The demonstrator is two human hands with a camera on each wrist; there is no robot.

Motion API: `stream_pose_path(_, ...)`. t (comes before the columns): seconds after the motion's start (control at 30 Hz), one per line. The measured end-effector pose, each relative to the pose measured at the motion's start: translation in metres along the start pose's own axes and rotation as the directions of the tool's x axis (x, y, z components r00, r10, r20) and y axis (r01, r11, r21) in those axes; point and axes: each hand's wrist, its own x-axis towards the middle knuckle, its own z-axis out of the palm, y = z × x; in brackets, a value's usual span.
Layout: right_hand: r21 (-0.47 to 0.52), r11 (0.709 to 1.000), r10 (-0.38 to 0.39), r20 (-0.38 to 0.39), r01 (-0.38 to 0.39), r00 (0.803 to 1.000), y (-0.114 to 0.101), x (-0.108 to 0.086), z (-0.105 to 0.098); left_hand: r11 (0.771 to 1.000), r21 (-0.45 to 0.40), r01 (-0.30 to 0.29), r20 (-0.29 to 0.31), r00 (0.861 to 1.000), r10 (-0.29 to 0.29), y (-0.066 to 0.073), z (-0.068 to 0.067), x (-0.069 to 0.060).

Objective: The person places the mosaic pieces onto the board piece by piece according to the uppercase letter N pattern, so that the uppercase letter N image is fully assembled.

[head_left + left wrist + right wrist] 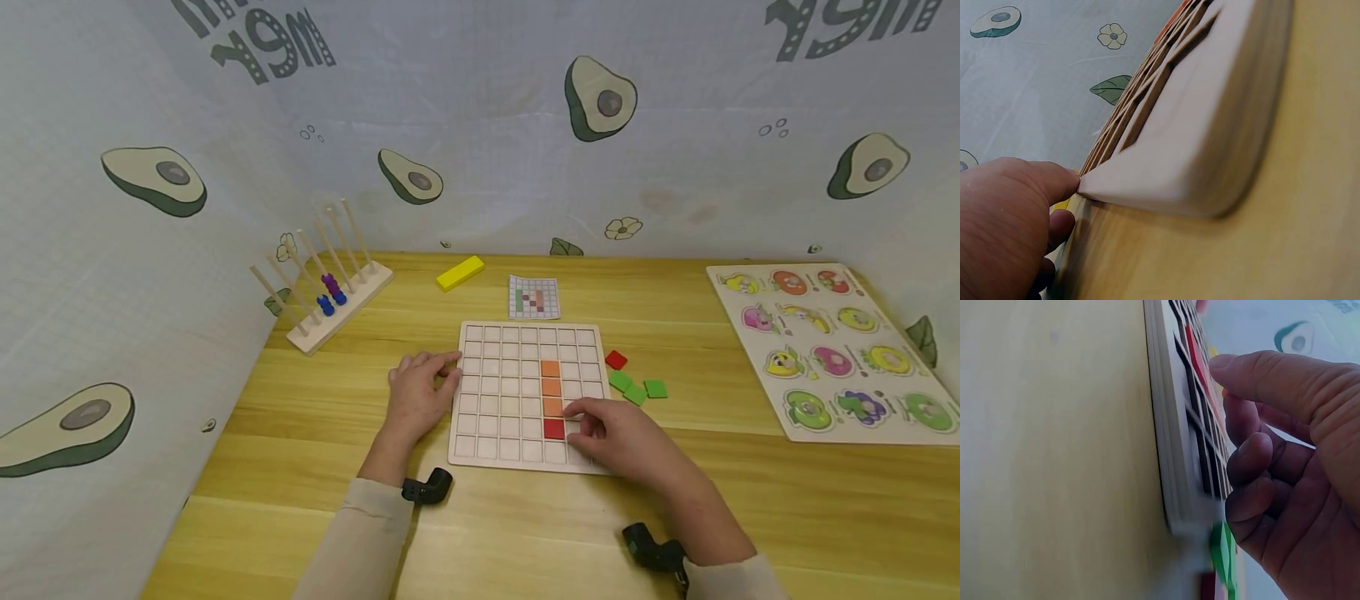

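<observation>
A square wooden grid board (510,406) lies on the table. One of its columns holds several orange tiles (551,387) with a red tile (554,428) directly below them. My left hand (420,393) touches the board's left edge with its fingertips; the left wrist view has the thumb against the board's side. Over the lower right of the board, my right hand (621,437) has thumb and index finger apart beside the red tile, and the right wrist view shows nothing pinched between them. Loose green tiles (656,389) and another red tile (617,360) lie right of the board.
Behind the board is a small printed grid card (534,298). A yellow block (461,273) lies farther back. At the back left stands a wooden peg rack (341,317) with blue and purple beads. A fruit picture board (780,400) occupies the right side.
</observation>
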Motion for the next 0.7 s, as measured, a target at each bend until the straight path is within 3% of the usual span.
stream_pose_path(0.2,0.038,0.994,0.1,-0.004,-0.1,0.995,0.015,-0.015,-0.011,1.0,-0.001,0.001,0.003,1.0,-0.001,0.0,-0.001,0.0)
stream_pose_path(0.47,-0.029,0.986,0.164,-0.052,-0.165,0.985,0.038,-0.035,-0.024,1.0,0.001,0.001,0.011,1.0,-0.001,0.001,-0.001,0.0)
stream_pose_path(0.7,0.0,0.971,0.237,-0.045,-0.237,0.97,0.053,-0.042,-0.03,1.0,-0.002,0.001,0.008,1.0,-0.001,0.0,0.0,0.0)
